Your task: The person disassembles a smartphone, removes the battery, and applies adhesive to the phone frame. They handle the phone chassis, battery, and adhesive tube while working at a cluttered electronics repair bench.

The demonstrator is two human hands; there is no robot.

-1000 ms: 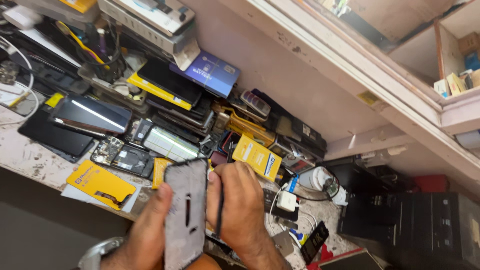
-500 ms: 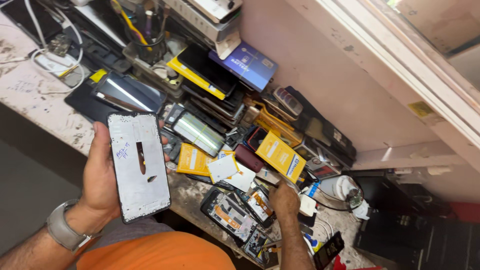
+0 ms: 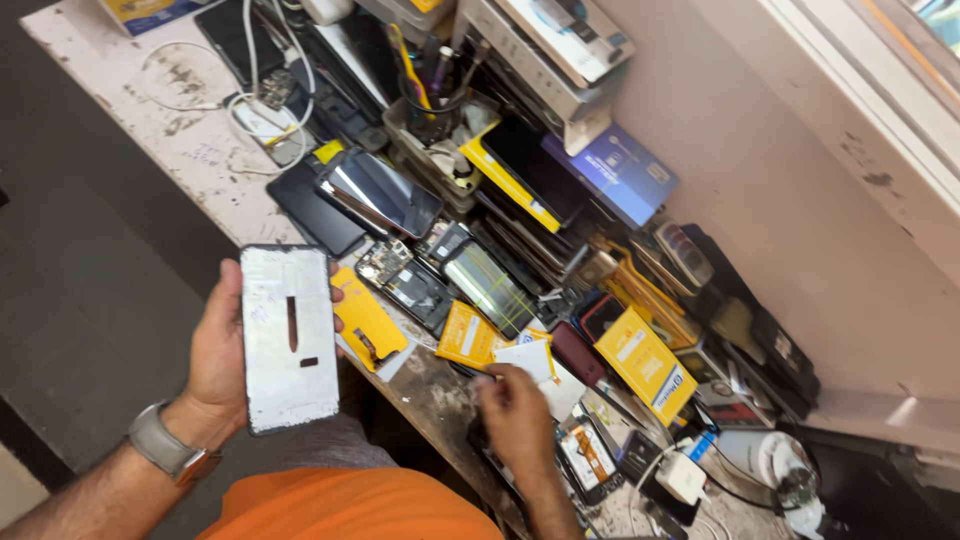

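Note:
My left hand (image 3: 215,355) holds a flat phone panel (image 3: 288,338) by its edges, its pale scuffed back facing me, with a dark slot near the middle. A grey watch sits on that wrist. My right hand (image 3: 517,417) rests palm down on the cluttered bench, fingers on a white card (image 3: 527,360) beside a small yellow packet (image 3: 468,335). Whether it grips anything is hidden under the fingers.
A worn bench (image 3: 185,140) along a pink wall (image 3: 800,190) carries several phones, opened phone bodies (image 3: 408,285), yellow boxes (image 3: 645,362), a blue box (image 3: 622,172), a tool cup (image 3: 432,110) and white cables (image 3: 245,105). A white charger (image 3: 682,478) lies at right.
My view has swung further left and down. My right hand left the panel and dropped to the bench among the parts; my left hand keeps the panel, now held alone.

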